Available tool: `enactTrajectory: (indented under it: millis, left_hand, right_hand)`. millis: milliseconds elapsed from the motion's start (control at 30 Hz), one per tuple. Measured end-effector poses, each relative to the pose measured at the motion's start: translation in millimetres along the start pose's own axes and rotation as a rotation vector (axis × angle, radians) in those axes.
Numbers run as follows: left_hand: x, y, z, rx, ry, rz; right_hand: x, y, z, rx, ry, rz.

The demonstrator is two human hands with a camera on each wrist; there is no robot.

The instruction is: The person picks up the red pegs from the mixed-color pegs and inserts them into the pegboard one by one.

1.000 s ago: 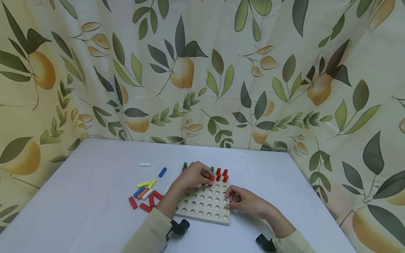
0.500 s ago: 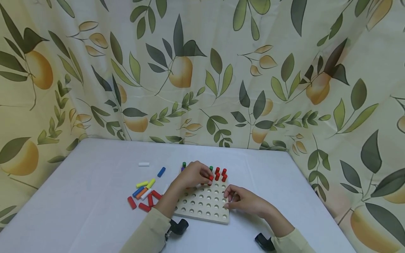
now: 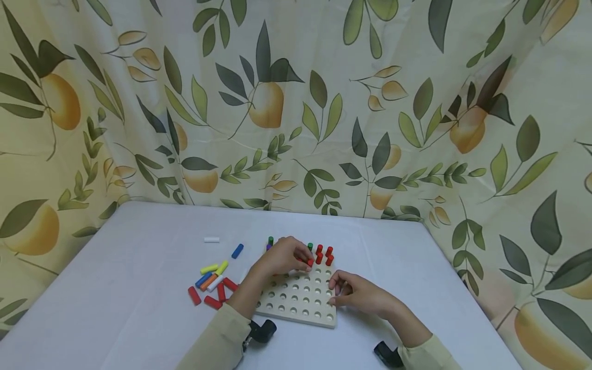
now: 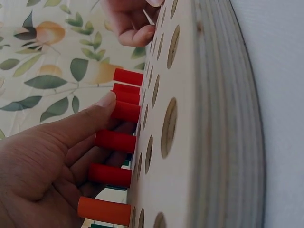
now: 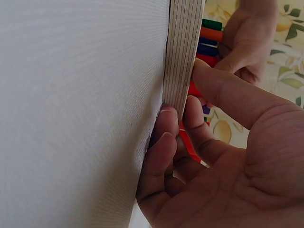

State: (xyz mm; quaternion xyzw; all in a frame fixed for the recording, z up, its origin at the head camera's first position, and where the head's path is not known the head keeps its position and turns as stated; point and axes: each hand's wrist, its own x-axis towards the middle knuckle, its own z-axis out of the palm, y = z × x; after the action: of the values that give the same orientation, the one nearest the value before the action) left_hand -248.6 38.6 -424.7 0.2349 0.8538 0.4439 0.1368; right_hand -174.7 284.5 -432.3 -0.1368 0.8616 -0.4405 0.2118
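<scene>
My left hand point(image 3: 279, 256) reaches over the back part of a pale wooden pegboard point(image 4: 185, 142) with round holes. Its thumb and fingers pinch a red peg point(image 4: 126, 111), which stands upright at the board's face. In the left wrist view, further red pegs point(image 4: 115, 141) and an orange peg point(image 4: 104, 210) stand in the same row. My right hand point(image 3: 358, 293) holds the board's right edge, thumb on the top face and fingertips at the layered side point(image 5: 183, 52). Part of the back rows is hidden behind the left hand.
Loose red pegs point(image 3: 213, 302), yellow pegs point(image 3: 209, 269), a blue peg point(image 3: 237, 251) and a white peg point(image 3: 211, 240) lie on the white tabletop point(image 3: 139, 308) left of the board. Several red pegs point(image 3: 319, 258) stand at its back right corner. A patterned curtain point(image 3: 296, 103) hangs behind.
The red peg between the left thumb and fingers sits slightly lower against the board. The right hand stays at the board's edge.
</scene>
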Motion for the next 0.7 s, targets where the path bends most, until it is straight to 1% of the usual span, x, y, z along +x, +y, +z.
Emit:
enactTrajectory:
  millis: [167,400,533,700]
  left_hand:
    - [0.5,-0.3,0.1,0.003,-0.006,-0.002]
    - [1.3,0.4,-0.2,0.024,-0.009,0.029]
    - [0.3,1.5,0.3,0.026,-0.009,0.007]
    - [-2.0,2.7,-2.8,0.025,-0.022,0.011]
  right_hand:
    - [-0.4,0.0,0.1,0.0,0.002,0.001]
    - [-1.4,-0.8,-0.5,-0.014,0.003,-0.02]
    - [-1.7,0.4,-0.8,-0.005,-0.002,-0.024]
    - [-1.5,0.9,-0.8,0.006,-0.01,-0.024]
